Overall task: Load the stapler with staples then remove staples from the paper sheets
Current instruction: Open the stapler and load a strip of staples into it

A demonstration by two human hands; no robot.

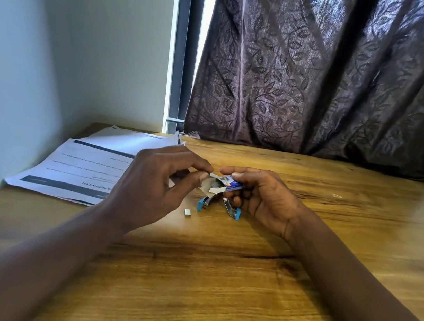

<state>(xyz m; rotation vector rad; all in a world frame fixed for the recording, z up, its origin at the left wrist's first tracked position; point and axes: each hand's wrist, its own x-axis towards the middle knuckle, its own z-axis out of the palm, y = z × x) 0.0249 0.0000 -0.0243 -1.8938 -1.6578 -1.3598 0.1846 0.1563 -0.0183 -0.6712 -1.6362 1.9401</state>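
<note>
- Stapler (pixel 232 211): small, blue with a metal channel, swung open in a V, lying on the counter just below the gap between the left hand (pixel 148 187) and the right hand (pixel 262 199).
- Staple box (pixel 230 184): small blue-and-white carton with its end flap open, gripped by the right hand; the left hand pinches the flap.
- Staple strip (pixel 187 212): short silvery block on the counter, just beside the left hand's fingers.
- Paper sheets (pixel 78 167): printed white stack lying flat, left of the left hand.

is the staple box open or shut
Open: the staple box has its flap lifted, pinched by the left hand, while the right hand grips it.
</note>
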